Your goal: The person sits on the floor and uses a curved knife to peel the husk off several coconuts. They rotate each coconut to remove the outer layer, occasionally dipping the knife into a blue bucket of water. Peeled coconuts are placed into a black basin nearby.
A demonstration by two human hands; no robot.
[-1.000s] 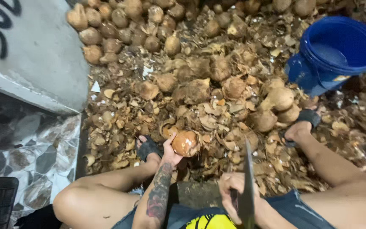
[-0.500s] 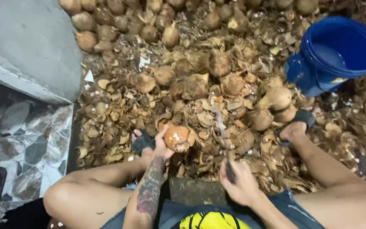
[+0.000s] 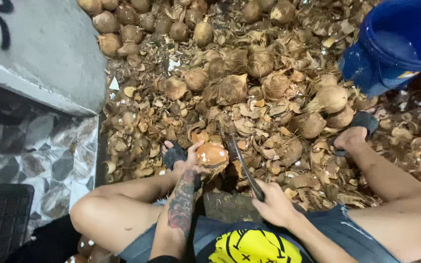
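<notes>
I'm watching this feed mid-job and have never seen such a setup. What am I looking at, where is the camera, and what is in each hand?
One camera, worn on the person's head, looks down at their lap and hands. No machine: two bare hands. The left hand holds a partly peeled coconut. The right hand grips a long knife with its blade beside the coconut. On the ground lie husked coconuts amid brown shell scraps. A blue bucket stands at upper right.

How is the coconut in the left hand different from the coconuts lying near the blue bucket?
The held coconut looks smooth and orange-brown, its husk mostly stripped; the coconuts by the bucket are pale, rough and fibrous. The left hand steadies the held one, while those lie loose on husk scraps beside the blue bucket. Both are roundish.
</notes>
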